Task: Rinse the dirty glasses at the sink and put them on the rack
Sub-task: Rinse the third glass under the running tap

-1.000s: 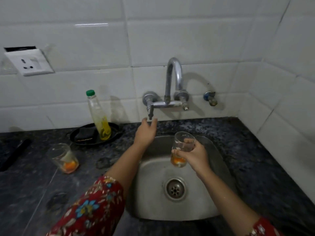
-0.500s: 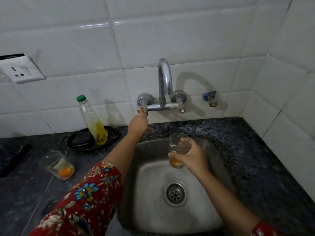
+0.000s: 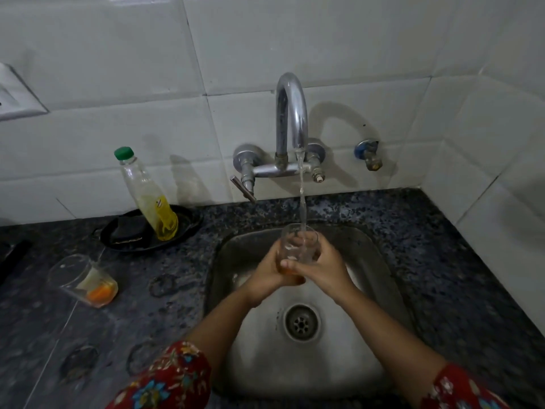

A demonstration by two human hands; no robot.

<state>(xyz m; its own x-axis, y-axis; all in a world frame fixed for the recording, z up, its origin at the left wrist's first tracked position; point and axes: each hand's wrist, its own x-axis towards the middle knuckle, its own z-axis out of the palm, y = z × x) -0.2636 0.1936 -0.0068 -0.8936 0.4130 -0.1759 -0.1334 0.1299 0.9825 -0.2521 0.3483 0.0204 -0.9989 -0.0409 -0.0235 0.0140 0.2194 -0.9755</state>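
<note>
Both hands wrap one glass [image 3: 299, 249] over the sink [image 3: 368, 290]: the left hand [image 3: 267, 274] cups its left side and base, the right hand [image 3: 323, 270] its right side, fingers closed around it. The glass stands upright between the palms, with tap [image 3: 290, 113] water [image 3: 302, 196] falling into its mouth.

A clear bottle [image 3: 147, 196] with a green cap [image 3: 124, 153] stands tilted in a black oval dish [image 3: 188, 222] on the dark speckled counter [image 3: 427, 246], at about 9 o'clock from the middle of the view. Yellow liquid fills its lower part. A dark sponge [image 3: 129, 231] lies in the same dish, just beside the bottle. On the white tiled wall [image 3: 324, 39], a small valve with a blue ring [image 3: 368, 153] is at about 2 o'clock. At the left edge, about 10 o'clock, part of a white socket plate [image 3: 14, 98] shows.
</note>
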